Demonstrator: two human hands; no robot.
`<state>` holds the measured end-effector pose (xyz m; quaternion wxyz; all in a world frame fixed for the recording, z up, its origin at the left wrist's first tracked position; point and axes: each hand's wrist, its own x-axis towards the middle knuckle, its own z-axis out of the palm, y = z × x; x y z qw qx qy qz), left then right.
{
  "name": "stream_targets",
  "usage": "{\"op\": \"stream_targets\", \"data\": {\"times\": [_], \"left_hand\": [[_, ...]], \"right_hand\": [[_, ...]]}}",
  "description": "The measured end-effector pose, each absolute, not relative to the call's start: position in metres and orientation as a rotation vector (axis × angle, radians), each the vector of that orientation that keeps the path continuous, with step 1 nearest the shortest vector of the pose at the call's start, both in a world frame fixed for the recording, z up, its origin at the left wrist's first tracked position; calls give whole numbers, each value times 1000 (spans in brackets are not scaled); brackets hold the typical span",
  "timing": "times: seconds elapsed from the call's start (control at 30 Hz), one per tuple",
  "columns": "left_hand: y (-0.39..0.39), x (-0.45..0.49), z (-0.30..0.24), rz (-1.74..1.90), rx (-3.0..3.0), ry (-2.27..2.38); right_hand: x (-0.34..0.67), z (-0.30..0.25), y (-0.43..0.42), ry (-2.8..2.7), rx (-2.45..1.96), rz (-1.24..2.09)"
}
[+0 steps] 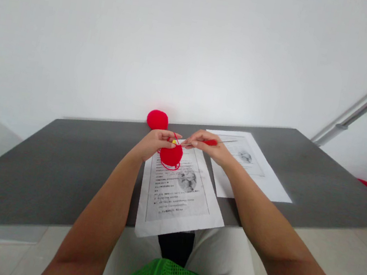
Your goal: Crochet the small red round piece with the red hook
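While left hand point(154, 144) pinches round red yarn piece point(171, 155) | right hand point(217, 151) pinches slim red-handled metal hook point(210, 142) | tension slackens — thin red strand point(176, 138) may slip

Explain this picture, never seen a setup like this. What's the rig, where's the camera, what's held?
There's no machine here: these are a person's two bare hands. The single picture comes from a camera worn on the head, looking forward and down, so the forearms reach in from below.

The left hand holds a red yarn piece with a small yellow item at its top. The right hand holds a thin tool with a red handle, its tip near that piece.

On the dark table lie two printed sheets, and a rounded red bundle sits at the far edge.
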<state>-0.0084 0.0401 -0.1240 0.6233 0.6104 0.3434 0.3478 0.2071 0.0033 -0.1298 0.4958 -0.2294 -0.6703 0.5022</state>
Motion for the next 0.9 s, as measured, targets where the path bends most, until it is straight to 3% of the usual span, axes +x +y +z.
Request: {"op": "stream_targets", "data": {"times": [0.63,0.9], "left_hand": [[38,-7,-120,863,1451,826],[40,-7,-122,904,1542,844]], "right_hand": [[203,-136,4,-1664,-561,1124],[200,-134,1,-1795,-670,885]]}}
